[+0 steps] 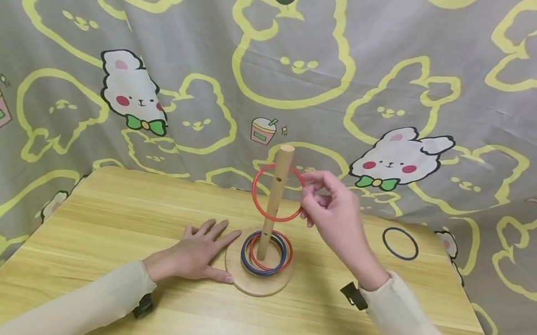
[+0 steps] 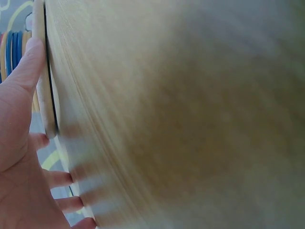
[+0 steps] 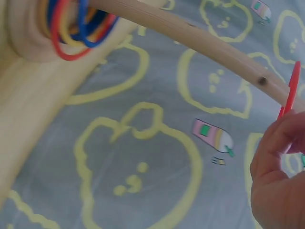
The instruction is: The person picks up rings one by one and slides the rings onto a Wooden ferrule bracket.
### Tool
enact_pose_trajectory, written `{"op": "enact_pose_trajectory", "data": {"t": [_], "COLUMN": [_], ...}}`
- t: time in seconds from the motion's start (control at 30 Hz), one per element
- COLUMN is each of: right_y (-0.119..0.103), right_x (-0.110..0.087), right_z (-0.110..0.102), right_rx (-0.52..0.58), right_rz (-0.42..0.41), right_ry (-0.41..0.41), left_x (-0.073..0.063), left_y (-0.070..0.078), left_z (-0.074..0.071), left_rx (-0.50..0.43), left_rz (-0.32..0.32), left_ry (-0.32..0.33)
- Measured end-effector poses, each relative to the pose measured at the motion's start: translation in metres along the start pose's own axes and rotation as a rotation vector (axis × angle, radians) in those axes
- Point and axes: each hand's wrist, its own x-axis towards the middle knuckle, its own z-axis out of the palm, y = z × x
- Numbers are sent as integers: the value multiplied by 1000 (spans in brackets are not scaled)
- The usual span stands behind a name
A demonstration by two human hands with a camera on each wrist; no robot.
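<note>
A wooden post (image 1: 275, 196) with small holes rises from a round wooden base (image 1: 261, 288). Between thumb and fingers, my right hand (image 1: 335, 212) pinches the right side of a red ring (image 1: 253, 189). This ring overlaps the upper post in the head view and crosses it near the tip in the right wrist view. My left hand (image 1: 198, 251) lies with spread fingers on the table, its thumb at the base's left edge. Around the post's foot lie blue rings (image 1: 256, 271) and another red ring (image 1: 292, 251); yellow ones show among them in the right wrist view.
A dark blue ring (image 1: 402, 257) lies apart on the right of the wooden table (image 1: 189, 320). Behind the table hangs a grey curtain (image 1: 203, 42) with cartoon rabbits. Each wrist carries a black device, like the right one (image 1: 354, 296).
</note>
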Motion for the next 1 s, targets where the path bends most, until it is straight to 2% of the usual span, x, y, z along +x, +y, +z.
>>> {"op": "enact_pose_trajectory", "data": {"t": [0.17, 0.33, 0.57, 0.67, 0.8, 1.0], "right_y": [24, 45, 70, 81, 92, 102], "right_x": [-9, -16, -24, -29, -34, -38], "right_z": [5, 9, 15, 18, 21, 25], "right_rx": [-61, -80, -79, -85, -119, -188], "right_rz": [48, 127, 210, 244, 248, 249], "right_ry": [-60, -117, -184, -217, -254, -276], "left_x": [-1, 0, 4, 4, 4, 1], "left_y": [3, 2, -13, -16, -14, -4], "left_z": [-2, -1, 16, 19, 17, 6], "left_rx": [16, -10, 17, 9, 20, 21], "left_rz": [4, 2, -4, -2, 0, 7], "left_ry": [-3, -10, 27, 44, 43, 22]}}
